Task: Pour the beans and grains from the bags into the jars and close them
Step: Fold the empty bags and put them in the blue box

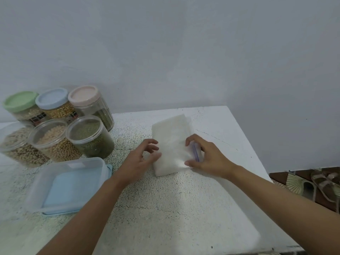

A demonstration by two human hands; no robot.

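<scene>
Bare forearms reach in from the near edge, the left forearm [88, 208] and the right forearm [276, 196] meeting over a folded clear plastic zip bag [173, 142] that lies flat on the speckled white table [184, 208].

The right hand [207, 159] has its grip clamped on the bag's right edge. Forefinger and thumb curl over the fold, and the purple zip strip [196, 151] shows between them. The left hand [143, 157] has its grip apart. Its fingers are loosely bent, with the tips touching the bag's left edge and not closed round it. The bag looks flat, and I cannot tell whether anything is in it.

Just left of the left hand, and nearer the camera, stands a clear rectangular plastic box [73, 160] resting on a pale blue lid [73, 190].

Beyond the box, left of both hands, three round clear jars stand open in a row:
- the jar of green beans [92, 140], closest to the left hand
- the jar of pale round beans [53, 142], touching the first
- the jar of brownish mixed grains [16, 146], farthest left

Behind them are three closed jars: a pink-lidded jar [88, 100], a blue-lidded jar [53, 102] and a green-lidded jar [20, 103].

Well to the right of the right hand, past the table's edge, a pair of sandals [325, 183] and a folding fan [294, 183] lie on the floor.
</scene>
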